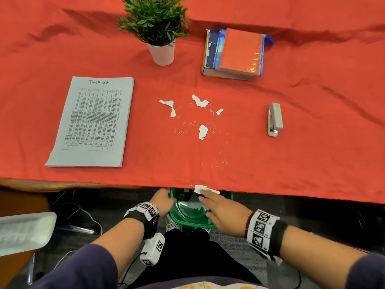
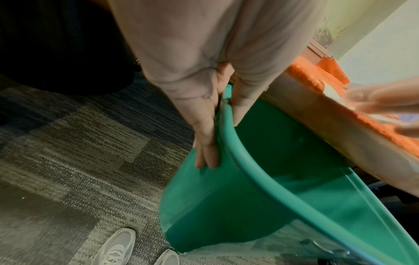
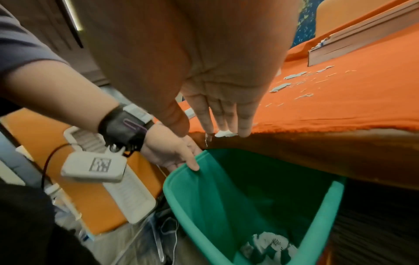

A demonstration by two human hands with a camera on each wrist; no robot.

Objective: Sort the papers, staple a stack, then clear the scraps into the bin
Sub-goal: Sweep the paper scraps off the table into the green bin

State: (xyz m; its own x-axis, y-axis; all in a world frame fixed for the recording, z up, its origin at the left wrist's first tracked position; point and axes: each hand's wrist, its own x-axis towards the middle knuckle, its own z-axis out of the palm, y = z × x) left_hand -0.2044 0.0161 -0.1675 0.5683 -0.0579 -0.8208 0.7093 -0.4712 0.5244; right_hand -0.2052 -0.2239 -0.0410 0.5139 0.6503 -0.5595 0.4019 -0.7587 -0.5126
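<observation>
A green bin (image 1: 192,224) sits below the table's front edge. My left hand (image 2: 223,125) grips its rim, thumb inside and fingers outside (image 3: 181,157). With flat, straight fingers my right hand (image 1: 210,197) presses a white paper scrap (image 1: 200,188) at the very edge of the red cloth, above the bin (image 3: 226,188). Torn scraps (image 3: 269,245) lie at the bin's bottom. More scraps (image 1: 203,132) and several loose staples (image 1: 181,132) are scattered mid-table. The paper stack (image 1: 93,122) headed "Task list" lies at the left, and the stapler (image 1: 275,119) at the right.
A potted plant (image 1: 158,28) and a pile of books (image 1: 235,53) stand at the back of the red-clothed table (image 1: 312,163). A white object (image 1: 25,230) sits low at the left. Cables and my shoes (image 2: 118,247) are on the carpet.
</observation>
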